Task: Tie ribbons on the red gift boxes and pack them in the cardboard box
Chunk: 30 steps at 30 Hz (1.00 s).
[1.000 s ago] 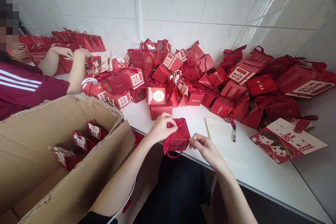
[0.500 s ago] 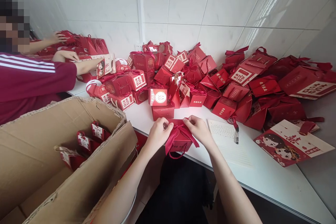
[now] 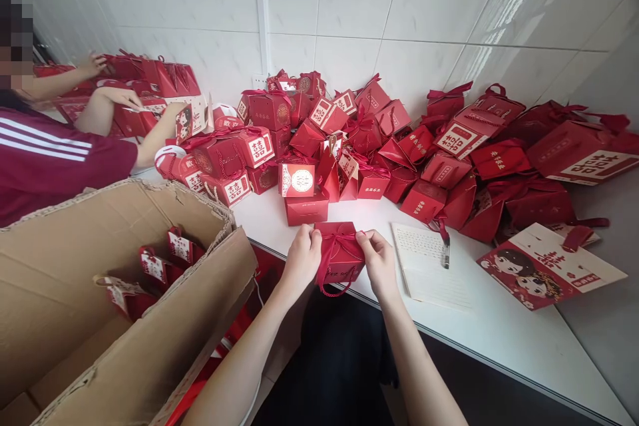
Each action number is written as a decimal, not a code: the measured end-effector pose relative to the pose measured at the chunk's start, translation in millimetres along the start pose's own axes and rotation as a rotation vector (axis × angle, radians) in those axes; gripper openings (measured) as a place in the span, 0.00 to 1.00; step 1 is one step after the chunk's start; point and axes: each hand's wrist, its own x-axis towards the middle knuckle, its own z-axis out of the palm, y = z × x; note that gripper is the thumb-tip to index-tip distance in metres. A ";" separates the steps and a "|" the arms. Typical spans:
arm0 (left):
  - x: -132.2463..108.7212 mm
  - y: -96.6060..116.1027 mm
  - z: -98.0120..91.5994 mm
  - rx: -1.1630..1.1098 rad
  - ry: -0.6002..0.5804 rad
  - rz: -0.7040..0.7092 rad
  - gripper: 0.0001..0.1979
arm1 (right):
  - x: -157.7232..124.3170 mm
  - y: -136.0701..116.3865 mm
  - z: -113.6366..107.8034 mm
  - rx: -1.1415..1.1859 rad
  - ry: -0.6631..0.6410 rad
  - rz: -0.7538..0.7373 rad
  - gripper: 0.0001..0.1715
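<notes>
A small red gift box (image 3: 344, 271) stands at the table's front edge, with a rope handle hanging down its near side. A dark red ribbon (image 3: 339, 241) is tied in a bow across its top. My left hand (image 3: 303, 254) is closed at the box's left side, pinching the bow's left part between thumb and fingers. On the opposite side my right hand (image 3: 378, 258) is closed too, its thumb and forefinger pinching the ribbon's right part. Just behind stands another red box (image 3: 307, 211) with a white-and-red patterned box (image 3: 296, 181) on top.
Many red gift boxes (image 3: 264, 146) are heaped along the wall. An open notebook (image 3: 424, 259) with a pen (image 3: 446, 253) lies to the right, near a printed gift bag (image 3: 549, 266). A large cardboard carton (image 3: 200, 319) holds several small bags. At left, a co-worker's hands (image 3: 120, 96) handle red boxes.
My hands have shifted slightly downward at the bow, and its loops look narrower and pulled tighter. The co-worker's arms have moved a little. The whole view has shifted slightly.
</notes>
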 end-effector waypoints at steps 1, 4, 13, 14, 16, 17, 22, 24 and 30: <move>0.0 -0.2 0.7 -0.015 0.003 -0.004 0.10 | -0.9 0.4 0.9 0.038 0.012 0.024 0.20; 0.6 -0.5 3.2 -0.037 -0.004 -0.020 0.11 | -2.7 0.9 5.6 0.193 0.049 0.114 0.20; 8.0 -8.1 -0.4 -0.160 -0.094 -0.015 0.11 | -1.0 -4.8 -7.6 -0.094 0.014 0.014 0.15; 9.1 -10.0 -1.8 -0.180 -0.116 -0.006 0.12 | -3.0 -9.1 -10.8 -0.224 0.041 -0.101 0.14; 11.3 -13.2 -3.7 -0.216 -0.148 0.007 0.14 | -9.7 -19.9 -13.5 -0.472 0.029 -0.382 0.14; 12.4 -14.3 -4.2 -0.230 -0.158 0.013 0.15 | -13.9 -25.3 -12.7 -0.576 -0.047 -0.515 0.16; 15.5 -14.9 -2.8 -0.243 -0.159 0.066 0.15 | -31.5 -35.4 3.9 -0.890 -0.425 -0.851 0.23; 15.4 -14.3 -1.4 -0.231 -0.138 0.075 0.14 | -34.2 -29.8 7.8 -0.927 -0.385 -0.914 0.18; 14.6 -13.4 3.9 -0.207 -0.084 0.064 0.12 | -45.7 -14.0 4.6 -0.746 -0.193 -1.114 0.18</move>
